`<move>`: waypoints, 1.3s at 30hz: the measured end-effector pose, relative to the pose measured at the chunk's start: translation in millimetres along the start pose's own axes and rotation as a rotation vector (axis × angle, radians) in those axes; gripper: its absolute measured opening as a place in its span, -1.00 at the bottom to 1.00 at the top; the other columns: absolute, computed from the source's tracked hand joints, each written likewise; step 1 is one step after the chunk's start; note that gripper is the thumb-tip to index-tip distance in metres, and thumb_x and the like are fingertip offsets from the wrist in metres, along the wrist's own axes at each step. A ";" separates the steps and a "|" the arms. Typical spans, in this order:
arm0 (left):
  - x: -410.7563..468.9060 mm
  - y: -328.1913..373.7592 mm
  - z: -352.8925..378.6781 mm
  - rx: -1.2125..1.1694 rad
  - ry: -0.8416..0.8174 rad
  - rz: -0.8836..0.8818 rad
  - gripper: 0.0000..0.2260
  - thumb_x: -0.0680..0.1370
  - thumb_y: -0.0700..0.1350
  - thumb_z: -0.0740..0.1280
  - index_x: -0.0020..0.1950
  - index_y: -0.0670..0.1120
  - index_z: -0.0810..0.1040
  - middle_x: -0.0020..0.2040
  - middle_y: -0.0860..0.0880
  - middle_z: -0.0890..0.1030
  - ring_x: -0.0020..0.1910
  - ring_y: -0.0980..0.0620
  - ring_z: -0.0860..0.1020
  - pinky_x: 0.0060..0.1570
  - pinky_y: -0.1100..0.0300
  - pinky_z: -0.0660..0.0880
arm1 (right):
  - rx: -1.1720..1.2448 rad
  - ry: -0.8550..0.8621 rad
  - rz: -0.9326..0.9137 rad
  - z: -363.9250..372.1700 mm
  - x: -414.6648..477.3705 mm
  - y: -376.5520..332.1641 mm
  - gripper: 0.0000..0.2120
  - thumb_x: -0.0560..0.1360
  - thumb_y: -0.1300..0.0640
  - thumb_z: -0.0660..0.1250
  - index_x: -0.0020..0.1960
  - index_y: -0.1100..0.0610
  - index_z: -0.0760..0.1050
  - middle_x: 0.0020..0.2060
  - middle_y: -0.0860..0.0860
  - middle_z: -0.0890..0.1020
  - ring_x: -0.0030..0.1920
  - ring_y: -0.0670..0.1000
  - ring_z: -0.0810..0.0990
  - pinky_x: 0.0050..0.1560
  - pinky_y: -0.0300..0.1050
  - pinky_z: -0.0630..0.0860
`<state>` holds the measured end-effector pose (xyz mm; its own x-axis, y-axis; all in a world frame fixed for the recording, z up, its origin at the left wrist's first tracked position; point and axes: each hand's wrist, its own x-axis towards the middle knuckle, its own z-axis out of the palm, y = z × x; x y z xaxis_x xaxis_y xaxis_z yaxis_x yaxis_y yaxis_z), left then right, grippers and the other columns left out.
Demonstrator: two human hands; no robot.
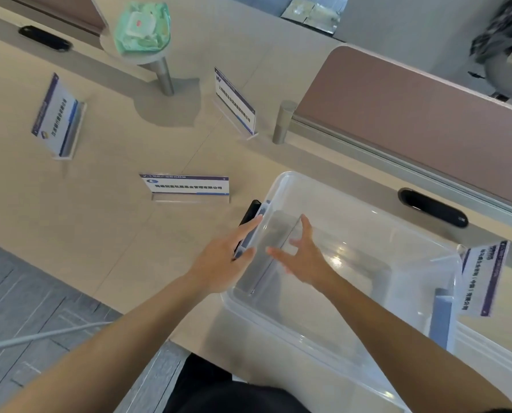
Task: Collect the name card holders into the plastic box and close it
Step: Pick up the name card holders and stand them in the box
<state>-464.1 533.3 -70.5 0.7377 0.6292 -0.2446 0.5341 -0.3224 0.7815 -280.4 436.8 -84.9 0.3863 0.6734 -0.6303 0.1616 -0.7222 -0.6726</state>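
Bracing box [383,234] for loading.
Gripping rim with left hand [225,257], spreading right hand [305,257], empty, inside; holders [189,189] outside at 3, 11, 10, 12 o'clock. Risking a toppled holder or slipped card through long, hurried reaches.

My clear plastic box [368,222] sits open at four o'clock. Name card holders stand upright: left holder [56,117] at ten, far holder [237,104] at twelve, near holder [189,188] centre, right holder [484,278] at three.

The plastic box [368,216] is seen to be of clear, glossy plastic, with highlights on its walls. The name card holders [189,189] are formed of transparent plastic around printed paper. The desk [114,204] is finished in matt, pale wood grain, and the post [164,76] in brushed metal.
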 end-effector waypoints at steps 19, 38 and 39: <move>-1.0 -1.5 1.5 -0.094 0.017 0.010 -0.49 0.59 -0.01 0.25 0.47 0.34 0.19 0.42 0.34 0.32 0.10 0.19 0.49 0.21 0.24 0.37 | 0.188 -0.094 -0.146 18.4 15.8 7.9 0.22 0.28 0.05 0.64 0.51 -0.40 -0.23 0.53 -0.05 0.25 0.52 0.02 0.27 0.22 0.05 0.54; 2.3 -5.4 4.3 -0.044 0.028 0.006 -0.47 0.58 -0.02 0.26 0.48 0.32 0.17 0.43 0.29 0.34 0.17 0.20 0.49 0.20 0.24 0.40 | 0.170 -0.066 -0.199 26.7 23.2 10.2 0.19 0.31 0.07 0.63 0.54 -0.32 -0.20 0.41 -0.21 0.22 0.48 0.04 0.30 0.23 0.19 0.56; 2.0 -4.4 3.7 -0.027 0.028 0.003 -0.47 0.58 -0.02 0.25 0.47 0.32 0.16 0.43 0.28 0.35 0.14 0.20 0.50 0.17 0.25 0.41 | 0.159 -0.065 -0.193 26.3 22.3 9.4 0.20 0.30 0.05 0.63 0.53 -0.32 -0.22 0.46 -0.17 0.22 0.49 0.04 0.30 0.24 0.20 0.55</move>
<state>-463.4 533.3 -76.5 0.7272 0.6480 -0.2263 0.5205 -0.3057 0.7973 -294.1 449.1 -115.5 0.3025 0.8089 -0.5041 0.0799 -0.5485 -0.8323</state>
